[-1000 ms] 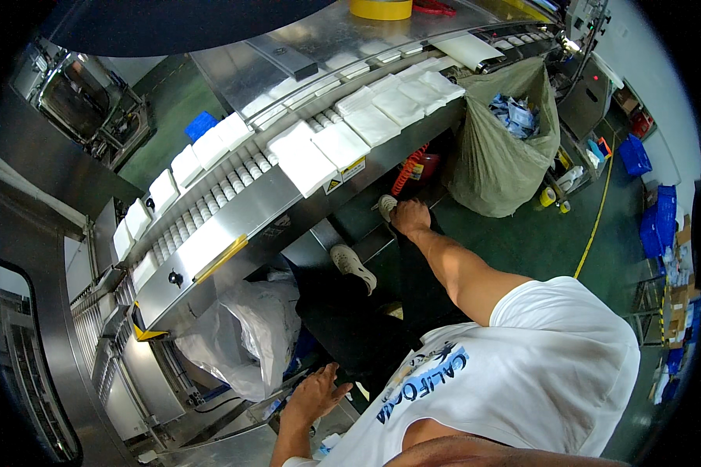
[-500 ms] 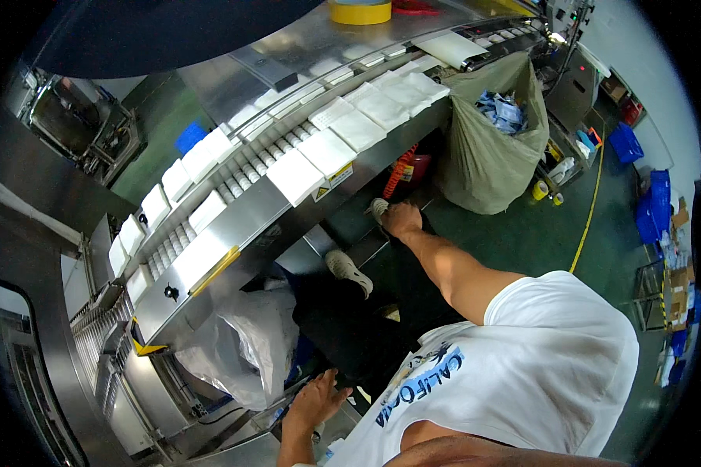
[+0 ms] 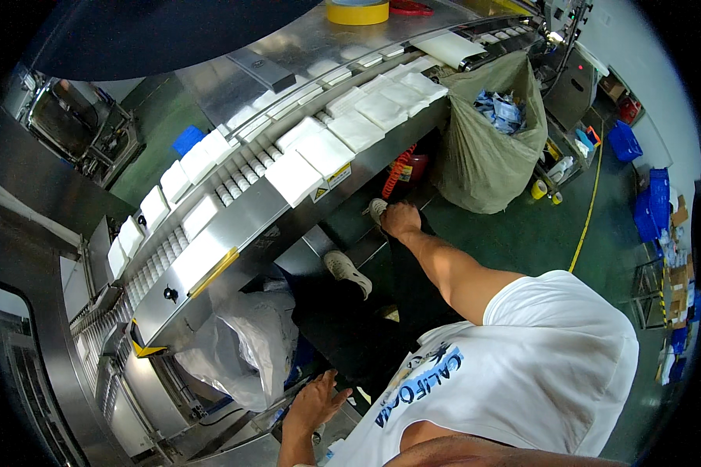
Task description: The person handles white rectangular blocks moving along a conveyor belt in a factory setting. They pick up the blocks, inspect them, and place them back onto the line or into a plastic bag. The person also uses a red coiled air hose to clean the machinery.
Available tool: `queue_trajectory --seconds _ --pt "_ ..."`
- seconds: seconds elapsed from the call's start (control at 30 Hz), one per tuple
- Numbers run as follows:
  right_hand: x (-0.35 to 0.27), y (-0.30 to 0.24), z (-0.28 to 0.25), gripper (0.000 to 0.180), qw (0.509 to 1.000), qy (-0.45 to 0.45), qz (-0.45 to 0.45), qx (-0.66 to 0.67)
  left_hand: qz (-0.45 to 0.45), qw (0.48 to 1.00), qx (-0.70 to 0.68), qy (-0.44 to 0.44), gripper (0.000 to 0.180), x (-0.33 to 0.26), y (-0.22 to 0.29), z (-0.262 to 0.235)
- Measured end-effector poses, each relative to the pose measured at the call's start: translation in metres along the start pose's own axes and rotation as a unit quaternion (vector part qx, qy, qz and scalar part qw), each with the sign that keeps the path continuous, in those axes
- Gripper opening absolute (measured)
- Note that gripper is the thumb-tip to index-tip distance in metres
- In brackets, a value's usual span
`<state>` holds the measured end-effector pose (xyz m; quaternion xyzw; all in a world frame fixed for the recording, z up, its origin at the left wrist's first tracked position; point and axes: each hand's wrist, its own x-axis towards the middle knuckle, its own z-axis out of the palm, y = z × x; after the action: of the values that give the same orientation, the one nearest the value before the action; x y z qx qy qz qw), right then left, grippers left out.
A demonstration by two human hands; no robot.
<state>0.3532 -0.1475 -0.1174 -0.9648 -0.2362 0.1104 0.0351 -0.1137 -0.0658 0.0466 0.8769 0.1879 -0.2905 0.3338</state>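
My left hand (image 3: 315, 402) is low in the picture with its fingers apart and nothing in them, near the clear plastic bag (image 3: 255, 342). On my dark-trousered knee rests my right hand (image 3: 402, 221); its fingers bend down over the far side, so their ends are hidden. Beyond both hands runs a roller conveyor (image 3: 157, 267) carrying flat white packets. One white packet (image 3: 201, 215) lies on the rollers. Several more line the far rail, and an overlapping row with a white packet (image 3: 323, 152) lies along the near ledge. Neither hand touches the packets.
A large greenish sack (image 3: 487, 175) holding blue and white wrappers stands right of the conveyor. A yellow tape roll (image 3: 357, 13) sits on the metal top. Blue bins (image 3: 625, 144) stand at the far right. A red coiled hose (image 3: 397, 170) hangs beneath the ledge.
White packets on the rollers have shifted left and downward; the lowest one has left its spot, and another shows beside the near row. My hands have stayed in place.
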Motion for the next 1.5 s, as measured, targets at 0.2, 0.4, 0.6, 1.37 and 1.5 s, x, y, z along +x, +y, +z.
queue_trajectory --seconds 0.2,0.4,0.6,1.37,1.5 --pt "0.004 0.001 0.003 0.043 1.000 0.005 -0.006 -0.015 0.005 1.000 0.001 0.008 0.065 0.001 -0.004 0.003" --pt "0.002 0.001 -0.002 0.043 1.000 -0.014 -0.008 -0.011 0.020 1.000 0.005 0.013 0.066 0.001 -0.005 0.004" --pt "-0.002 -0.004 -0.009 0.044 1.000 -0.011 0.003 -0.013 0.036 0.999 0.019 0.033 0.065 -0.001 -0.002 0.001" --pt "0.004 -0.001 0.010 0.039 0.997 0.036 -0.031 -0.065 0.051 0.997 0.013 0.054 0.063 -0.003 -0.014 0.013" --pt "0.004 -0.001 0.007 0.040 0.997 0.039 -0.033 -0.065 0.049 0.998 0.013 0.042 0.064 -0.001 -0.011 0.010"
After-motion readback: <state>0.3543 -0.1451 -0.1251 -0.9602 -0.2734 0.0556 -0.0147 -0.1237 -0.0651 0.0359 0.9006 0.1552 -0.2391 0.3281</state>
